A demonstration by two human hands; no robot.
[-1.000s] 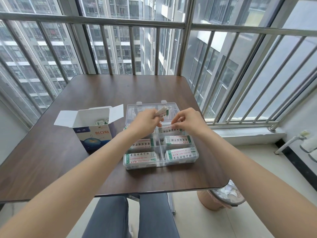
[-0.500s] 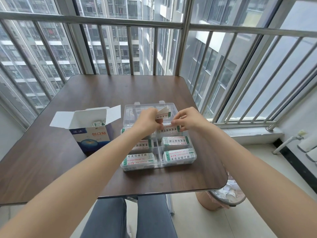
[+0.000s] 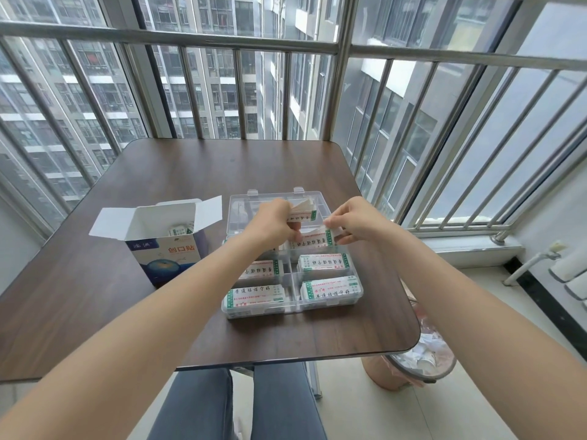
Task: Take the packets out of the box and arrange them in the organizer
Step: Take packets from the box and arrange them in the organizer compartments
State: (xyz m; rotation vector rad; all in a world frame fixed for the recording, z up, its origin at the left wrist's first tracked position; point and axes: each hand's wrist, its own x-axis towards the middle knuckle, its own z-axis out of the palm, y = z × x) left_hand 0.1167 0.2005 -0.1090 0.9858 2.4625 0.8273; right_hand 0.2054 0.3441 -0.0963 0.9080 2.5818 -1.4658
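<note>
A clear plastic organizer (image 3: pixel 293 308) lies on the brown table (image 3: pixel 190 173), lid open towards the window. Its compartments hold stacks of white packets (image 3: pixel 330 292) with green ends. My left hand (image 3: pixel 273 219) grips a stack of packets (image 3: pixel 303 211) above the far compartments. My right hand (image 3: pixel 352 219) pinches one packet (image 3: pixel 330 235) at its right end over the far right compartment. To the left stands the open blue-and-white box (image 3: pixel 168 246), with a few packets (image 3: pixel 181 230) showing inside.
A metal railing and window bars (image 3: pixel 286 90) close off the far side and the right. On the floor by the table's near right corner stands a waste bin (image 3: pixel 419 366) with white scraps. My legs in jeans (image 3: pixel 238 404) are under the near edge.
My right hand has drawn one packet off the stack, down and to the right. The left hand has stayed above the far compartments with its stack.
</note>
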